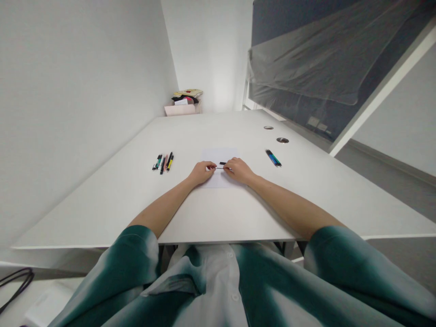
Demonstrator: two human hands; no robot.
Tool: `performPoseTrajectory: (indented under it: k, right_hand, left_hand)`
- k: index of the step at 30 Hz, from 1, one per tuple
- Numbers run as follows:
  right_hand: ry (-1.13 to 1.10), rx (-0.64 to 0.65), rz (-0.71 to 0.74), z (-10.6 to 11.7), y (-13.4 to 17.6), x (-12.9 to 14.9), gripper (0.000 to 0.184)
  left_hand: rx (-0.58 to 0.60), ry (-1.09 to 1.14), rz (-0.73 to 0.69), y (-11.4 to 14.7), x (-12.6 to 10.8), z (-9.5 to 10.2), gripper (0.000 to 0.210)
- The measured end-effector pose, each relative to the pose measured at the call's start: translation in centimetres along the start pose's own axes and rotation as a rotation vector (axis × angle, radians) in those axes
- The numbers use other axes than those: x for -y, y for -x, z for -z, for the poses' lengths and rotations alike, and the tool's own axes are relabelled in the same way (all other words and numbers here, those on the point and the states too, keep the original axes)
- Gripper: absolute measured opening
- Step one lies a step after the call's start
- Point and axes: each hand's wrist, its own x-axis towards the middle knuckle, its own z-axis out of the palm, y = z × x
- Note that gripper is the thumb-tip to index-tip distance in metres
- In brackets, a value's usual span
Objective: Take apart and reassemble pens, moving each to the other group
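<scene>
Over a white sheet of paper on the table, my two hands face each other with their fingers pinched. A thin dark pen part, perhaps a refill, spans the gap between them. My left hand grips its left end, and the other end runs into the fingers of my right hand. A short black piece, like a pen cap or barrel, sticks out by the right fingertips. Whether that hand holds it or it lies on the paper, I cannot tell. Fingers hide much of both pieces.
Several pens and markers lie in a group at the left. A few blue, green and black pens lie at the right. Two round cable holes are beyond them. A pink box with cloth items stands at the far end.
</scene>
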Motion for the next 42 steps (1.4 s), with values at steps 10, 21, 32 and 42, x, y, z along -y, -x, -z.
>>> performPoseTrajectory:
  k: [10,21,32,42]
  right_hand:
    - [0.036,0.000,-0.006,0.0,-0.1,0.6,0.026]
    - [0.023,-0.010,0.018,0.0,-0.1,0.7,0.029]
    - [0.005,-0.003,0.043,-0.2,-0.2,1.0,0.027]
    - [-0.089,-0.146,0.024,-0.8,0.0,0.0,0.030]
  left_hand:
    - [0.024,0.035,0.035,-0.2,-0.5,0.0,0.028]
    - [0.053,0.042,0.004,-0.1,-0.7,0.1,0.027]
    - [0.051,0.031,-0.004,-0.1,-0.5,-0.1,0.023]
    - [-0.018,0.065,0.019,-0.3,0.8,0.5,0.024]
